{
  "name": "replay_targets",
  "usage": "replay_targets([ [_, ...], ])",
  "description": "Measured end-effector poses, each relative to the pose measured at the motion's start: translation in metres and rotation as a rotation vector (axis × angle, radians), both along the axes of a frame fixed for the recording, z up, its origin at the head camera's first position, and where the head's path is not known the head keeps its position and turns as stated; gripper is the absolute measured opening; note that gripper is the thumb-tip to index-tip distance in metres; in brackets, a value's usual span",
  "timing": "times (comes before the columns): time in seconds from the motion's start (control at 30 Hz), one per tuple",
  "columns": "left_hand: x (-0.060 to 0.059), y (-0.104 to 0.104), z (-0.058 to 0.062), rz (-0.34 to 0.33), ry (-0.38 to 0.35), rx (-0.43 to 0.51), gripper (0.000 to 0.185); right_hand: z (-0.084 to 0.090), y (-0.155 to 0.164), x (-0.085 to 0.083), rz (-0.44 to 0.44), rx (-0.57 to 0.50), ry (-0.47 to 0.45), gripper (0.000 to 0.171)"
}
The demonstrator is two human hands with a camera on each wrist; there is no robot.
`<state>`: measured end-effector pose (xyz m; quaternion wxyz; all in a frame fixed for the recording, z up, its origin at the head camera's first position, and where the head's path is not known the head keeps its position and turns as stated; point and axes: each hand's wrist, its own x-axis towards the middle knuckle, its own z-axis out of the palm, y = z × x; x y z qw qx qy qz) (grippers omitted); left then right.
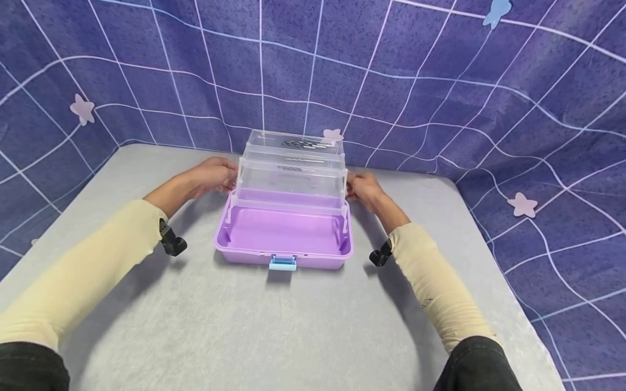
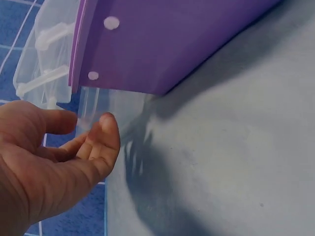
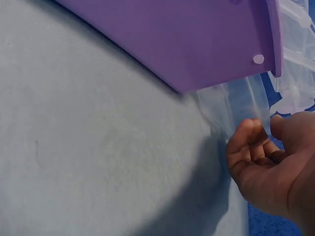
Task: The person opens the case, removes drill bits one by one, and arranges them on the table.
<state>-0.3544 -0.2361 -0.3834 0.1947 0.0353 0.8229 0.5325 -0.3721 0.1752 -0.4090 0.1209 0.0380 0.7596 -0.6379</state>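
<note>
A: Looking at edges first. The purple box (image 1: 283, 233) sits on the grey table (image 1: 244, 326), about centred side to side and set toward the far half. Bare grey cloth runs wide in front of it to the near edge. To each side there is open surface as well, more on the left than on the right, where the table edge (image 1: 494, 244) slants in.

B: Behind it?

A: Little room. The blue grid backdrop (image 1: 391, 81) rises just past the far table edge, close behind the clear trays (image 1: 293, 168).

B: Orientation?

A: Long axis lies left to right across the view. The blue latch (image 1: 282, 263) on the front wall faces the person. The lid and trays are unfolded, stepped up and back toward the backdrop, so the purple base is open on top.

B: Hands?

A: The left hand (image 1: 210, 176) is at the left end of the trays, the right hand (image 1: 364, 187) at the right end. In the left wrist view the fingers (image 2: 101, 140) are loosely bent and spread beside the clear plastic, with nothing gripped. In the right wrist view the fingers (image 3: 246, 142) are likewise relaxed, fingertips next to the clear panel. Whether they touch it, I cannot tell.
</note>
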Motion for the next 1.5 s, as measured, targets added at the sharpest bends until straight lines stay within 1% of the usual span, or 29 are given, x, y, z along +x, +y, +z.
replay_targets([
  [0.1,0.007,0.0,0.001,-0.009,0.013,-0.027,0.057,0.001,0.002,0.001,-0.012,0.05,0.042,0.016],
  [0.17,0.013,-0.001,0.002,-0.014,0.025,-0.049,0.055,0.002,0.004,0.002,-0.019,0.064,0.076,0.017],
  [0.23,0.021,0.0,0.002,-0.016,0.038,-0.07,0.055,0.004,0.006,0.003,-0.026,0.073,0.111,0.018],
  [0.33,0.035,0.001,0.001,-0.016,0.059,-0.095,0.057,0.009,0.01,0.002,-0.035,0.058,0.163,0.02],
  [0.43,0.047,0.002,-0.003,-0.024,0.07,-0.073,0.064,0.013,0.014,0.001,-0.05,0.045,0.199,0.021],
  [0.5,0.054,0.002,-0.007,-0.04,0.084,-0.063,0.071,0.016,0.016,0.001,-0.057,0.036,0.212,0.021],
  [0.63,0.07,0.0,-0.013,-0.103,0.135,-0.107,0.082,0.02,0.017,0.0,-0.056,0.003,0.22,0.02],
  [0.73,0.081,-0.003,-0.015,-0.188,0.192,-0.169,0.083,0.024,0.019,0.0,-0.046,-0.012,0.243,0.018],
  [0.8,0.086,-0.004,-0.017,-0.255,0.226,-0.153,0.085,0.027,0.02,0.0,-0.043,-0.018,0.264,0.017],
  [0.87,0.089,-0.005,-0.019,-0.312,0.241,-0.113,0.098,0.029,0.022,0.0,-0.036,-0.021,0.286,0.019],
  [0.93,0.09,-0.005,-0.023,-0.355,0.24,-0.039,0.116,0.032,0.023,-0.001,-0.029,-0.022,0.306,0.022],
  [0.97,0.09,-0.005,-0.024,-0.366,0.238,-0.008,0.126,0.034,0.023,-0.002,-0.025,-0.021,0.317,0.024],
  [1.03,0.09,-0.004,-0.027,-0.371,0.24,0.022,0.143,0.037,0.023,-0.003,-0.013,-0.02,0.337,0.026],
  [1.1,0.091,-0.004,-0.03,-0.375,0.256,0.035,0.154,0.041,0.023,-0.004,-0.01,-0.012,0.359,0.024],
  [1.17,0.091,-0.004,-0.032,-0.372,0.272,0.033,0.159,0.045,0.022,-0.006,-0.011,-0.007,0.375,0.021],
  [1.27,0.091,-0.003,-0.033,-0.377,0.285,0.043,0.16,0.053,0.02,-0.009,-0.014,0.014,0.388,0.017],
  [1.5,0.093,-0.002,-0.028,-0.373,0.296,0.033,0.163,0.067,0.005,-0.021,0.02,0.098,0.422,0.028],
])
